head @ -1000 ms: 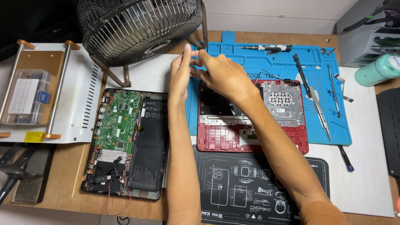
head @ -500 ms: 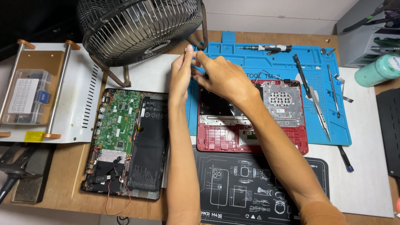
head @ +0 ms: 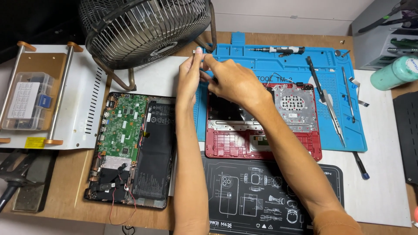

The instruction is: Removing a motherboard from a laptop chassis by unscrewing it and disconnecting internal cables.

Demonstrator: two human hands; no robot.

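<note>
Blue mat; red laptop shell; green board; small part possibly grey.

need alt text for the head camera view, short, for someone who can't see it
A person's left hand and right hand meet above a blue silicone repair mat, pinching something too small to identify. Below lie a red plastic laptop shell and an opened laptop base with green circuit board; a black metal fan stands behind.

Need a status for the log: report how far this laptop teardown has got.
Done: the red case lies open on the blue mat, and the base with green board and black battery sits apart. In hand: left hand and right hand pinch a small part. Left: board and battery remain mounted.
</note>
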